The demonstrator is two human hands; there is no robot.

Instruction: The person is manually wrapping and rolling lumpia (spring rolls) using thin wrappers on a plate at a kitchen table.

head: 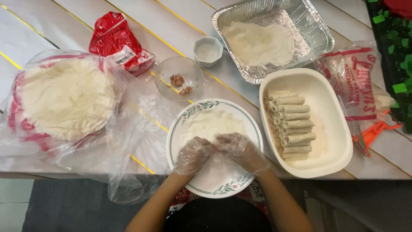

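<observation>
Wrapper edge under gloved hands

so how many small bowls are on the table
2: a clear glass bowl above the plate, and a small white bowl just beyond it, beside the foil tray.

- Even, soft daylight fills my view; the white counter reads bright, nearly washed out.
- Shadows are faint, only thin dark rims under the dishes.
- Glare glints off the foil tray and the clear plastic bag.
- My gloved hands look slightly smeared.
- Straight lines bow a little toward the edges.
- The bottom strip falls dim.
</observation>
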